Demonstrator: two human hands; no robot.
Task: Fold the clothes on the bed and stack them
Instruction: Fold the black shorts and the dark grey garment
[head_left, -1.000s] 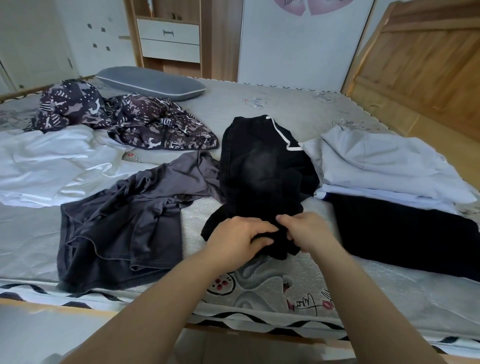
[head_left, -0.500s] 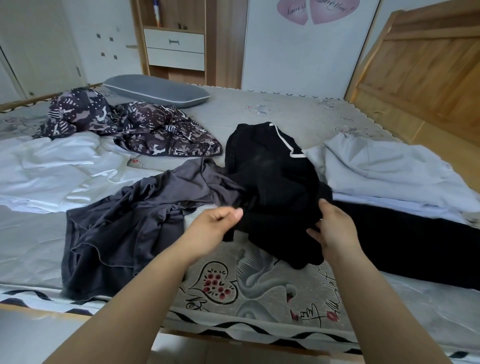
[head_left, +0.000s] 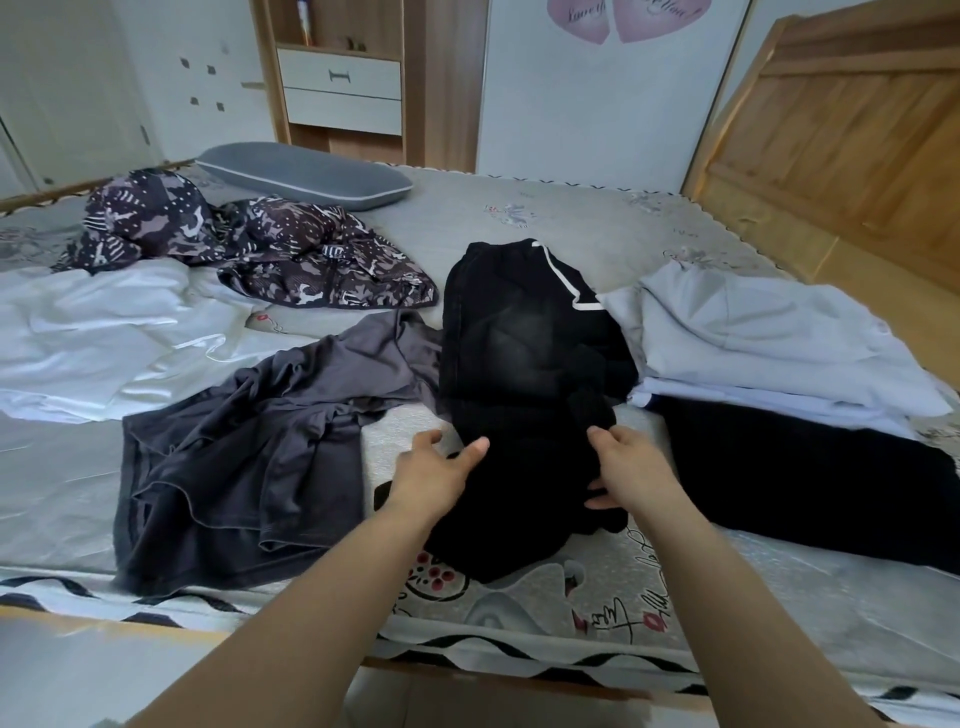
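A black garment with white trim (head_left: 524, 353) lies crumpled lengthwise in the middle of the bed (head_left: 545, 223), its near end toward me. My left hand (head_left: 436, 470) rests at the garment's left edge with fingers spread and straight, the thumb on the black cloth. My right hand (head_left: 626, 467) is on the right side of the near end and pinches a fold of the black cloth between fingers and thumb. A dark grey garment (head_left: 234, 457) lies rumpled just left of it, partly tucked under its edge.
A pale grey garment (head_left: 753, 338) lies on a flat black one (head_left: 810, 493) at the right. A white garment (head_left: 104, 338), a camouflage-patterned one (head_left: 311, 260) and a grey pillow (head_left: 311, 176) are at the left and back. Wooden headboard (head_left: 857, 156) stands at the right.
My hands, together on the garment's near end a second ago, have parted. The left hand let go, swung out and came back to the left edge. The right hand shifted to the right side.
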